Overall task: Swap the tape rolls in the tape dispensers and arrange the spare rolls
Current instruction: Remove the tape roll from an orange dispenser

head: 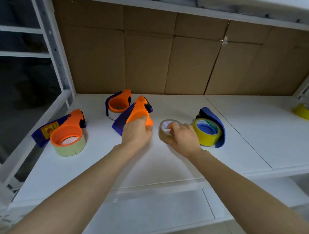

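Head view looks down on a white metal shelf (166,166) backed with brown cardboard sheets (145,55); the left hand (137,132) has its fingers curled round the body of an orange-and-blue plastic tape dispenser (135,112), which looks to carry no roll, and holds it tilted near the middle of the shelf; just beside it the right hand (182,137) pinches a brownish translucent tape roll (164,130) by its rim, fingers bent over the core, the roll at or just above the shelf, I cannot tell which. My judgement is that the swap is partway through: this dispenser seems emptied and awaits its roll, while three others look loaded; the arranging of spares seems not yet done. Counting: four dispensers in all, namely the held one, an orange-and-blue dispenser at the left (65,129) fitted with a pale cream tape roll (70,147), an orange-and-blue dispenser at the back (118,102) over a white roll (112,115), and a blue dispenser on the right (218,124) holding a yellow tape roll (207,138); five rolls in all, three mounted, one in the right hand, and one loose yellow roll (303,111) well apart at the far right edge.
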Available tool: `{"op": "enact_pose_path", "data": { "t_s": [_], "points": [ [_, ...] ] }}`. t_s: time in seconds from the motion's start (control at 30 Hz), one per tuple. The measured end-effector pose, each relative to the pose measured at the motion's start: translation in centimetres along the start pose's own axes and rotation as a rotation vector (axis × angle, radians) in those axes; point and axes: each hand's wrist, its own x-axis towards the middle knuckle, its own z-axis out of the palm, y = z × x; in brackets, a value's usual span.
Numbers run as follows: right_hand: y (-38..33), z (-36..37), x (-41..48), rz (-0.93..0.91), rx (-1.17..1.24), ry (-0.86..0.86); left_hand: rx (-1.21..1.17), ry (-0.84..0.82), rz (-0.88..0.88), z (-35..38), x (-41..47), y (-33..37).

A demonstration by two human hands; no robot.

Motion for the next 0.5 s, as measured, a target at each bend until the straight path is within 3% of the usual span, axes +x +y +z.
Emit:
{"op": "enact_pose_path", "data": {
  "t_s": [0.17,0.37,0.5],
  "points": [
    [0.6,-0.3,-0.5,0.04,-0.01,-0.03,-0.034,-0.01,0.018,0.0,0.1,0.2],
    [2.4,-2.3,-0.7,0.188,0.121,0.235,-0.138,0.0,0.019,0.3,0.8,1.1],
    [3.8,-3.1,-0.5,0.364,-0.004,0.023,-0.159,-0.024,0.025,0.5,1.2,1.7]
  ]
}}
